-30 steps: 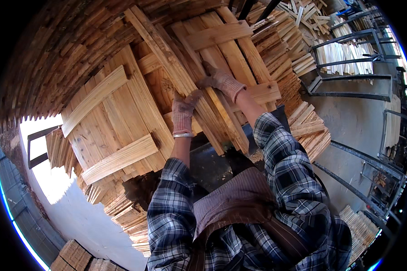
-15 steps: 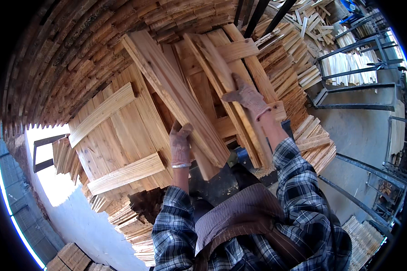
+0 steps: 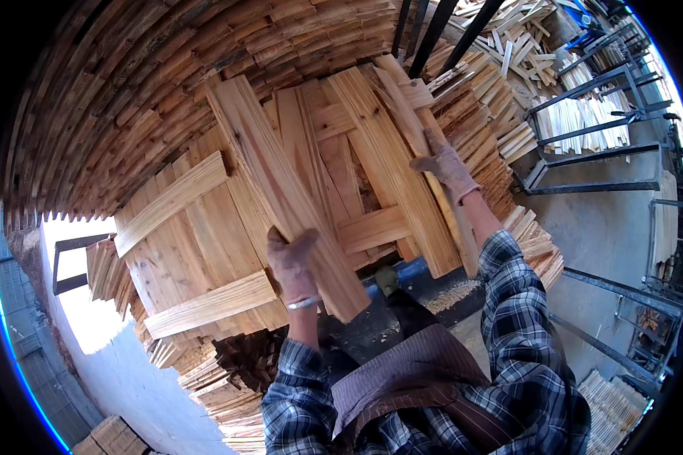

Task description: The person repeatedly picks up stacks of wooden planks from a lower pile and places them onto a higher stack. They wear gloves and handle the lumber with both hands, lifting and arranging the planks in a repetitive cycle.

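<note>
Both of my hands wear soiled work gloves. My left hand (image 3: 293,265) grips the lower left edge of a long wooden board (image 3: 281,182), its thumb on the near side and fingers over the top. My right hand (image 3: 449,168) is closed on the edge of another long board (image 3: 451,216), tilted on its side; the fingertips are partly hidden. Left of that one lies a flat board (image 3: 391,163) with dark knots. Beneath them, two crosspieces and some slats make an open wooden frame (image 3: 368,230). A finished-looking slatted panel (image 3: 197,220) with two battens lies to the left.
A tall stack of rough-edged boards (image 3: 152,98) rises along the far side. More stacked wood (image 3: 463,98) stands at the right, beside black metal bars (image 3: 436,34). Metal racks (image 3: 599,163) stand farther right. Sawdust (image 3: 451,296) lies on a dark surface near my legs.
My right hand has moved right with its board, and the left-hand board has shifted slightly left and toward me. The gap between them has widened, showing more of the frame and the knotted board.
</note>
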`<state>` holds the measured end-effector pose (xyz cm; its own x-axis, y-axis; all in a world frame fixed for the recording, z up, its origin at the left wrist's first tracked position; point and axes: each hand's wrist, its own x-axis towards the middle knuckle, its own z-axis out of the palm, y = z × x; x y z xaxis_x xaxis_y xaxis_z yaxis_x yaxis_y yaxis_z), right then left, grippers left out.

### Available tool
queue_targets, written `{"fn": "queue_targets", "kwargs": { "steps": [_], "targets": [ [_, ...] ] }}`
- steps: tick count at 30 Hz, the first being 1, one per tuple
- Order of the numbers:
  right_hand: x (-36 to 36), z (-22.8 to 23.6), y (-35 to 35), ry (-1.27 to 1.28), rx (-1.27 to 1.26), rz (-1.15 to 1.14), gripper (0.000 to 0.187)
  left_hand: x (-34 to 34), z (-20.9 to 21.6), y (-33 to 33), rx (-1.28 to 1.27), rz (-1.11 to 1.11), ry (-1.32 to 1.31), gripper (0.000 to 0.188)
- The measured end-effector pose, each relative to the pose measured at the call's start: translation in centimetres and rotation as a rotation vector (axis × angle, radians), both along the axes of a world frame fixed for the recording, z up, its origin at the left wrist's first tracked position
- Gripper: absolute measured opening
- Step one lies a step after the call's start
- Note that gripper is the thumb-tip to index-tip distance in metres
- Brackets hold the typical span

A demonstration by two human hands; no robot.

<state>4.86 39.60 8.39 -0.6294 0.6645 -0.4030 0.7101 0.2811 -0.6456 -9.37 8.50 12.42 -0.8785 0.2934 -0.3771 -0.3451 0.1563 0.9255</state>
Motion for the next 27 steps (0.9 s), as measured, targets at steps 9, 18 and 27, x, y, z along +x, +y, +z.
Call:
{"fn": "queue_targets", "kwargs": {
  "steps": [9,18,27],
  "targets": [
    [-8.2,-0.9,-10.3,0.122,-0.204,-0.032,0.107,-3.4,3.0,-15.2,0.017,0.171,-0.074,0.033],
    [-11.3,-0.5,-14.4,0.057,-0.199,-0.009,0.104,-5.7,0.4,-18.1,-0.003,0.170,-0.066,0.030],
    [-12.9,2.7,-10.9,-0.286,0.125,-0.103,0.102,-5.9,-0.6,-19.1,-0.019,0.203,-0.048,0.027]
  ]
}}
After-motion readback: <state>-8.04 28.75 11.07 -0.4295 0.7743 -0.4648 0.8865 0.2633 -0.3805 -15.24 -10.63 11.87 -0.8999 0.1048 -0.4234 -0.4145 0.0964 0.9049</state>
